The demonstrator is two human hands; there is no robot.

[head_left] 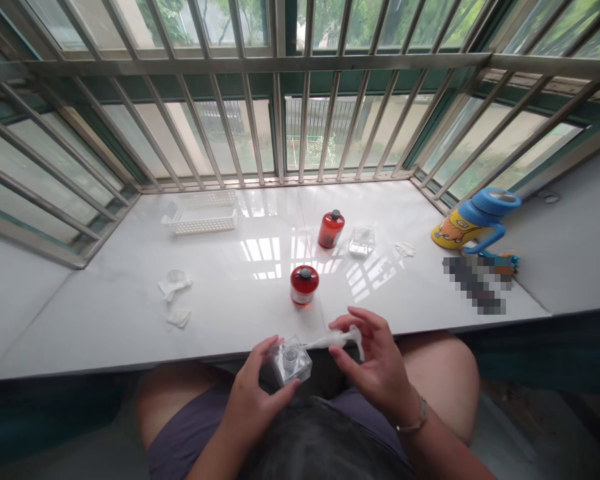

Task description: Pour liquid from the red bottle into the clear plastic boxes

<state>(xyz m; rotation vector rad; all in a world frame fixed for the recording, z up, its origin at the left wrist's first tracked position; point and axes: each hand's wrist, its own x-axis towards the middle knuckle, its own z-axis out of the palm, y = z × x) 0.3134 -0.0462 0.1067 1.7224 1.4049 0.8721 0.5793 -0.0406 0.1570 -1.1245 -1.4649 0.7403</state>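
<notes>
My left hand (260, 387) is closed around a clear, square-sided bottle (291, 361), its uncapped neck facing up. Between the fingers of my right hand (373, 360) is a white pump dispenser head (337, 339), lying sideways with its tube toward the bottle. Pump and bottle are close together just over the counter's front edge; whether the tube tip touches the bottle I cannot tell. Beyond them stands a round bottle of red liquid (305, 285) with a black cap. A second red bottle (331, 229), also black-capped, is farther back, beside another clear square container (362, 241).
A white perforated basket (200, 212) sits at the back left of the white counter (115, 293). Crumpled tissues (174, 285) lie on the left, and a smaller tissue (405, 249) on the right. A yellow and blue handled flask (473, 220) stands at right. Metal window bars border the back.
</notes>
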